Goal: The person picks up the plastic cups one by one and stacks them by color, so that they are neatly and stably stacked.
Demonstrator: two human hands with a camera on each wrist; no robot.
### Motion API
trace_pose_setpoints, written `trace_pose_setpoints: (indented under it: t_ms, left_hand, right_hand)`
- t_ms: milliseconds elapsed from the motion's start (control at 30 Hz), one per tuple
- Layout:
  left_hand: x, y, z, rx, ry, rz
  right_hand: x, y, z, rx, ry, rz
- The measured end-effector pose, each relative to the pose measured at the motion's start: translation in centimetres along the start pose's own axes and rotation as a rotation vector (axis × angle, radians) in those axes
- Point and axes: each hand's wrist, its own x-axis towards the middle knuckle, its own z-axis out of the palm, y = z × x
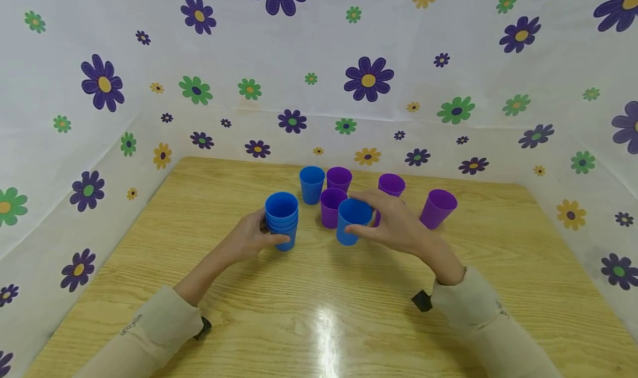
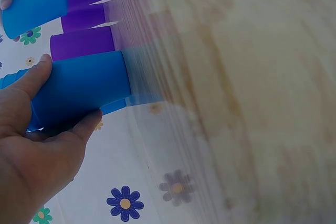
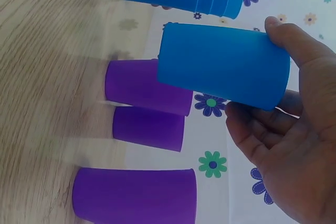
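Observation:
My left hand (image 1: 249, 237) grips a stack of nested blue cups (image 1: 282, 223) from its left side, thumb in front. The stack stands upright, and its base meets the tabletop in the left wrist view. To the right of it, my right hand (image 1: 394, 223) holds a single blue cup (image 1: 348, 228) near the rim, between thumb and fingers. In the right wrist view this blue cup (image 3: 223, 66) hangs a little above the table, mouth up. Another blue cup (image 1: 312, 185) stands behind, between the two hands.
Several purple cups stand behind and beside the right hand, among them a near one (image 1: 331, 209), a back one (image 1: 391, 184) and one at the right (image 1: 438, 209). The wooden table (image 1: 279, 311) ends at a flower-patterned cloth (image 1: 299, 98) at the back and sides.

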Motion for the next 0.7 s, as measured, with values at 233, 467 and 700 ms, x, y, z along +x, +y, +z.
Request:
trace_pose_setpoints:
  t_ms: [233,467,700]
  left_hand:
    - [0.0,-0.1,0.0,0.000,0.004,0.011]
    - [0.0,0.0,0.0,0.005,0.005,0.011]
    - [0.0,0.1,0.1,0.009,0.003,0.020]
  right_hand:
    - [0.6,-0.8,0.3,0.056,-0.017,-0.001]
    - [1.8,-1.8,0.4,0.053,-0.003,-0.072]
    - [3.3,-3.2,0.1,0.069,-0.010,-0.099]
